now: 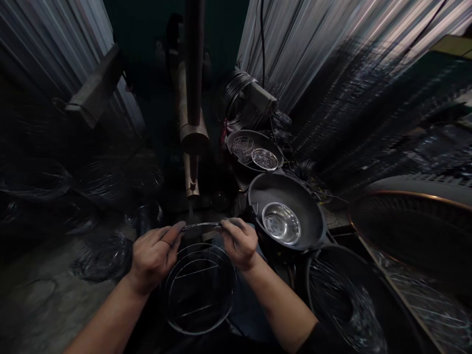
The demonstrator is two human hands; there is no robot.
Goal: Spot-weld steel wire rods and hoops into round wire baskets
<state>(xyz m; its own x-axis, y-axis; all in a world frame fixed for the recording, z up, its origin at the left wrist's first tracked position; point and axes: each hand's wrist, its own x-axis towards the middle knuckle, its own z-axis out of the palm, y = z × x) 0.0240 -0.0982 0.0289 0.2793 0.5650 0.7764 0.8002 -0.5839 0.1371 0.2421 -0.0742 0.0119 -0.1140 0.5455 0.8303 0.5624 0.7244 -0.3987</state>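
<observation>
Steel wire [201,226], apparently, pinched between left-hand fingers [172,235] and right-hand fingers [230,226]

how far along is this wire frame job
Looks done: a round wire frame with cross wires sits below the hands, and a small wire rack lies in the far black basin. In hand: the left hand and right hand hold a curved wire above the frame. Left to use: dark wire coils.
</observation>
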